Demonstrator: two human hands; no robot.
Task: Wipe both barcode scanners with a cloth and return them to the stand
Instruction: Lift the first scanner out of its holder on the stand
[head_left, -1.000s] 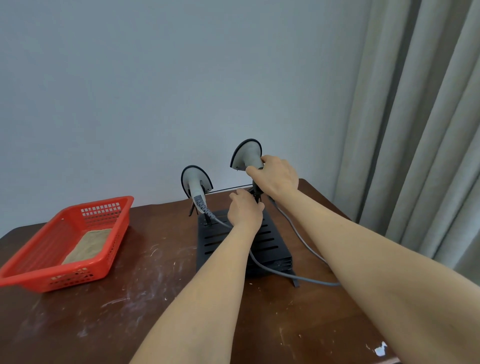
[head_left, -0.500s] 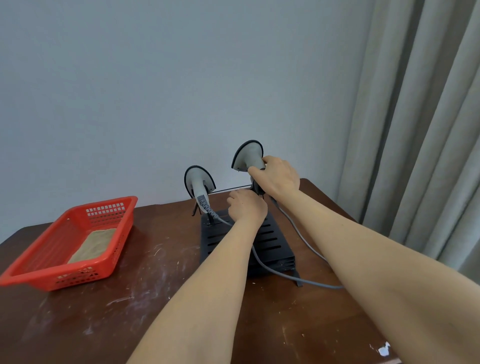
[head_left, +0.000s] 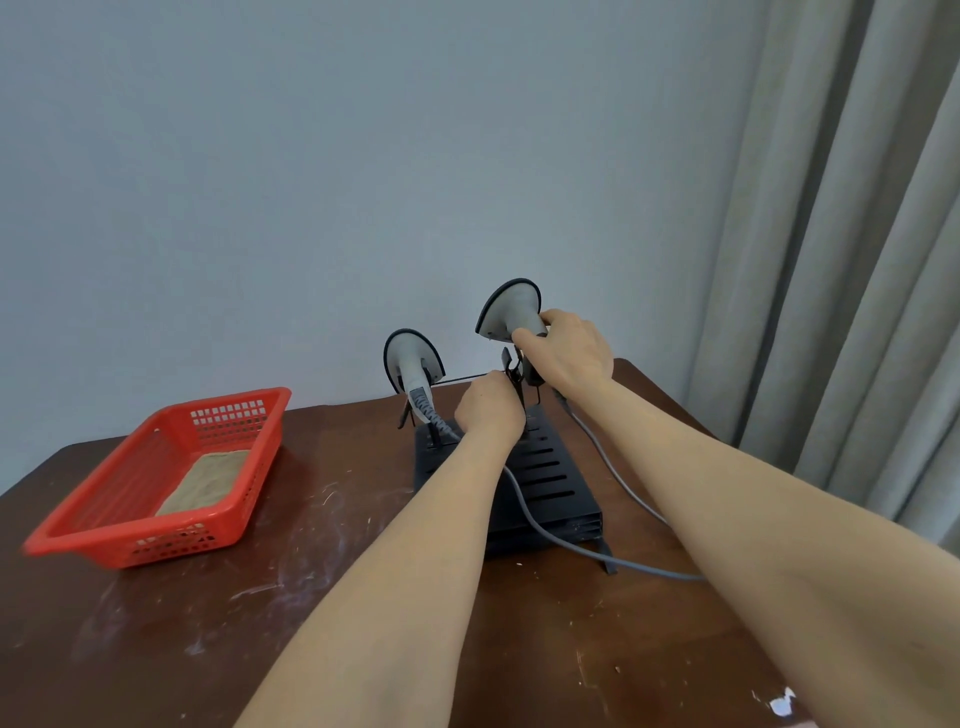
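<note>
Dark brown wooden table (head_left: 322, 649), scuffed with pale streaks and scratches, pushed against a plain grey-blue wall (head_left: 363, 156). Grey pleated curtain (head_left: 857, 260) hanging at the right, down past the table's far right corner. Red plastic basket (head_left: 67, 535) with perforated walls near the left edge, well apart from the rest; folded tan cloth (head_left: 208, 483) lying flat on its floor. Black slotted metal stand (head_left: 550, 478) at the middle of the table toward the wall, sloping upward away from the viewer, thin upright holder prongs at its far end. Two bare forearms stretched forward over the table toward that far end. Right-hand barcode scanner (head_left: 509, 312), grey with a dark-rimmed flared head, raised above the stand's right holder and tilted, head pointing up and left. Right hand (head_left: 566, 353) wrapped tight around its handle just under the head. Left-hand barcode scanner (head_left: 413, 358), same make, seated upright in the left holder, head toward the wall, nobody touching it. Left hand (head_left: 488, 410) curled closed at the black prongs of the right holder, fingertips pinched on the thin metal beside the raised scanner's handle. Grey cable (head_left: 535, 525) running from the seated scanner across the stand's face and off its near right corner; second grey cable (head_left: 608, 462) dropping from the held scanner along the stand's right side onto the table. Small white scrap (head_left: 782, 702) near the table's front right edge.
</note>
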